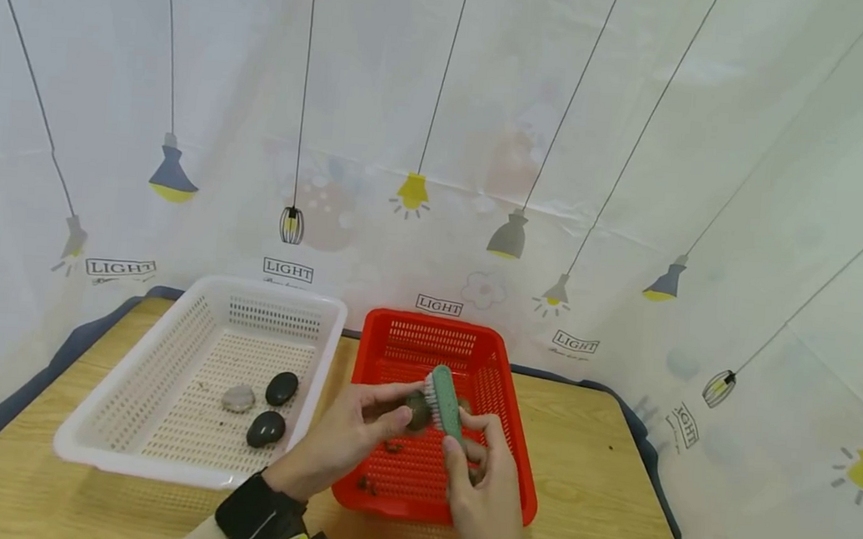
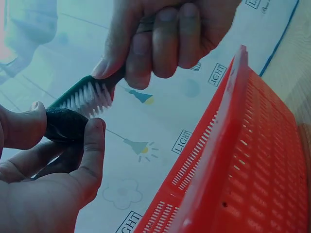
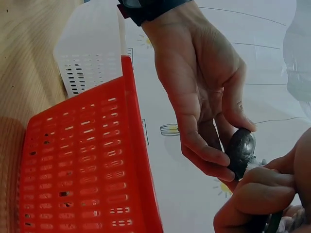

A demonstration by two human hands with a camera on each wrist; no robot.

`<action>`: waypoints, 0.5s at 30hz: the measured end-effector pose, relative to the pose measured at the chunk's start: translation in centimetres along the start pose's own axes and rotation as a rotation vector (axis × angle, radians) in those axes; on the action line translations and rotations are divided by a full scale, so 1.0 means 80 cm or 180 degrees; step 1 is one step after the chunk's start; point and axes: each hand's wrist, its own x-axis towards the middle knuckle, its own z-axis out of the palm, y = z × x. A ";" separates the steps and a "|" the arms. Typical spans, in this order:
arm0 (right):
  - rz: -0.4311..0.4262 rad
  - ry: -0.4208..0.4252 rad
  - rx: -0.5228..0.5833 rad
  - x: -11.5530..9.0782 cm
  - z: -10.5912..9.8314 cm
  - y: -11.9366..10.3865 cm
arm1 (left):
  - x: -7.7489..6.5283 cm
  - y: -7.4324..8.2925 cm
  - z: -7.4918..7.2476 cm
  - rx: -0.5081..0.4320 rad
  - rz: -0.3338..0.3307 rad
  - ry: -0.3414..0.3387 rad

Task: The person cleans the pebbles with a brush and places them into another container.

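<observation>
My left hand pinches a dark, smooth stone between thumb and fingers above the red basket. In the left wrist view the stone looks glossy and rounded. A green brush with white bristles is gripped by my right hand, fingers curled round one end of it. The bristles point left and meet the stone's side in the head view. In the right wrist view my right hand hides most of the brush, while the stone shows at the left fingertips.
A white basket stands to the left on the wooden table, with two black stones and a pale stone inside. Small brown debris lies in the red basket. Behind hangs a lamp-printed curtain.
</observation>
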 end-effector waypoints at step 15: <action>0.0001 -0.0051 0.0069 -0.004 0.010 -0.011 | -0.005 0.000 0.002 -0.0087 0.0014 0.0121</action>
